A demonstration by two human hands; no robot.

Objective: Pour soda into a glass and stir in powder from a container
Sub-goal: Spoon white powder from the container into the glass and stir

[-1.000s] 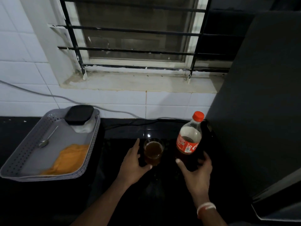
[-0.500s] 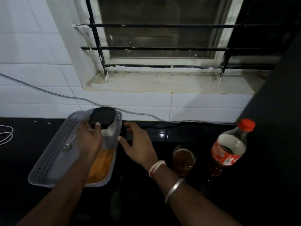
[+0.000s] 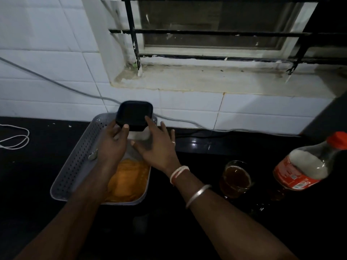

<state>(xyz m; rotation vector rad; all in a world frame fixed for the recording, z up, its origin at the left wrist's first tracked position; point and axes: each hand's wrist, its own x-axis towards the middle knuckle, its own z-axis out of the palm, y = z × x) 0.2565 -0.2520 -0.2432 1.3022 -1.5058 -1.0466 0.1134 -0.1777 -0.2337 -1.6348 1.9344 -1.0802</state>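
Note:
A clear container with a black square lid (image 3: 134,115) is held over the far end of a grey perforated tray (image 3: 75,166). My left hand (image 3: 112,145) grips its left side, thumb on the lid's edge. My right hand (image 3: 155,147) touches the container's right side, with the index finger on the lid and the other fingers spread. A glass of brown soda (image 3: 235,178) stands on the black counter to the right. Beside it is a soda bottle (image 3: 308,166) with a red cap and red label.
The tray holds an orange cloth (image 3: 127,181) and a spoon (image 3: 93,155), partly hidden by my left wrist. A grey cable (image 3: 56,83) runs along the white tiled wall. A white cord (image 3: 14,136) lies at the far left. A dark appliance (image 3: 328,117) stands at the right.
Both hands left the glass and bottle and moved left to the tray. My left hand took the container, then my right hand reached it; the container now looks raised.

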